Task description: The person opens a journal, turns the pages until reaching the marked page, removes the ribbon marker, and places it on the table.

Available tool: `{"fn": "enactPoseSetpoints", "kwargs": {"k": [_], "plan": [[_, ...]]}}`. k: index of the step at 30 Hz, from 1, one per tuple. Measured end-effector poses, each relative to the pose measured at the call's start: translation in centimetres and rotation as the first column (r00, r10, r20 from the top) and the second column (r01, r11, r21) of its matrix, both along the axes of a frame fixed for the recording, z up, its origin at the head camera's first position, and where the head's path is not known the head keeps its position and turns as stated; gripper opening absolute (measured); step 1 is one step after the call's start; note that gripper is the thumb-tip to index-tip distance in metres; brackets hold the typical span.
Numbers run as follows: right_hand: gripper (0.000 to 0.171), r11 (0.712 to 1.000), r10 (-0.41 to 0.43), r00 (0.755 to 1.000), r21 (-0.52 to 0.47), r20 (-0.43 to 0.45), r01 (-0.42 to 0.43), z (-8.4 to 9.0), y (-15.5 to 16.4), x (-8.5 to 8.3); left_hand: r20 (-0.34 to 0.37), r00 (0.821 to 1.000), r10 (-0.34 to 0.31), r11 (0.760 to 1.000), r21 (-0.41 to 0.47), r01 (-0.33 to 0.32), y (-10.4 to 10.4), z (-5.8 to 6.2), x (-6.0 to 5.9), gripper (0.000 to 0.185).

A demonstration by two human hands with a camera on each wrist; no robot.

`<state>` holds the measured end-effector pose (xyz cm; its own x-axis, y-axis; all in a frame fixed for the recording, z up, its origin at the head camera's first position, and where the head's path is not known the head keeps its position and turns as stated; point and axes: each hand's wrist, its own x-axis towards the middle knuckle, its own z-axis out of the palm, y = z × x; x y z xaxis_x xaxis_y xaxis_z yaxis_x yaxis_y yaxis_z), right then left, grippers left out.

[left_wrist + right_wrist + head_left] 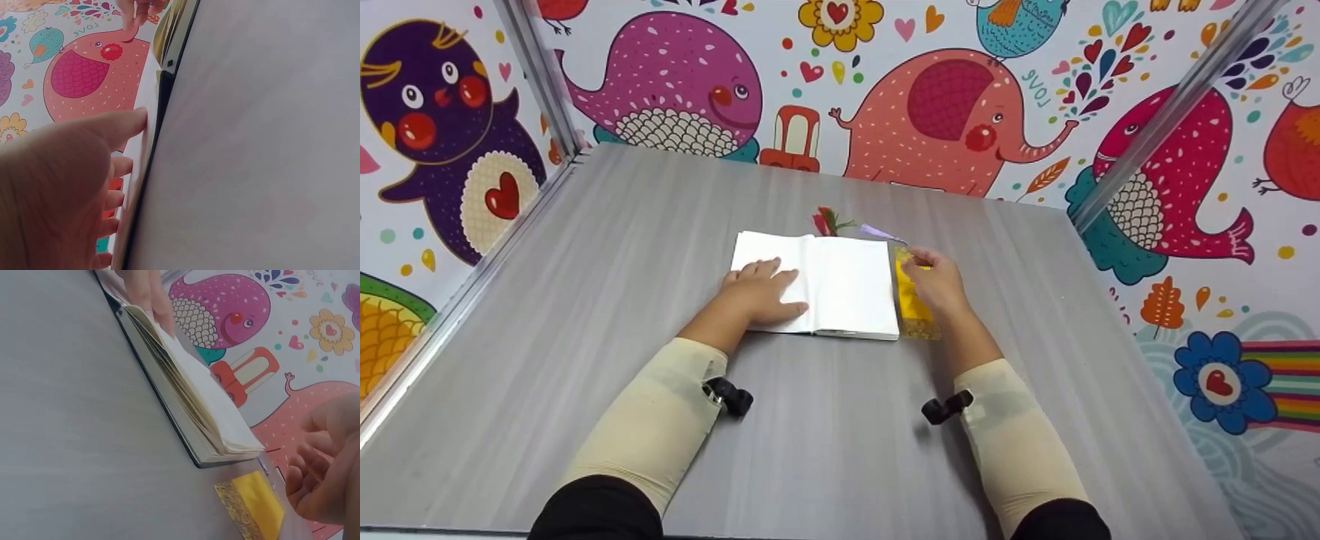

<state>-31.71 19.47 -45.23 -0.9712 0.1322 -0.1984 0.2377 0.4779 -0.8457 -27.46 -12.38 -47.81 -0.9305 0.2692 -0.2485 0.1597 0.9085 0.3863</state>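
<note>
- The open book (pixel 817 281) lies in the middle of the frame on the gray table (pixel 622 262).
- The left hand (pixel 761 292) lies flat on the left page, fingers straight.
- The right hand (pixel 937 281) rests on the yellow bookmark (pixel 911 300) just right of the book, fingers curled; I cannot tell if it pinches it.
- A red flower (pixel 825 221) lies just above the book.

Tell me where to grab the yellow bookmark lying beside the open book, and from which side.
Pinch the yellow bookmark at its far end, where the right hand already rests. Come from above on the right, since the open book crowds its left edge. It lies flat on the table, so lift an end first.
</note>
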Motion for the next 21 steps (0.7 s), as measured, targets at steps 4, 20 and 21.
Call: {"fn": "enactPoseSetpoints", "kwargs": {"k": [4, 20, 21], "plan": [[0.050, 0.990, 0.111, 0.985, 0.099, -0.133, -0.099, -0.6, -0.5, 0.7, -0.001, 1.000, -0.002, 1.000, -0.001, 0.002, 0.2, -0.1, -0.1, 0.084], [0.079, 0.699, 0.587, 0.803, 0.565, -0.102, -0.439, -1.8, -2.8, 2.6, 0.002, 1.000, 0.012, 1.000, -0.029, -0.012, 0.1, -0.4, -0.4, 0.085], [0.081, 0.678, 0.594, 0.800, 0.586, -0.081, -0.444, -1.9, -2.9, 2.6, 0.002, 1.000, 0.014, 1.000, -0.028, -0.014, 0.0, -0.4, -0.4, 0.085]]}}
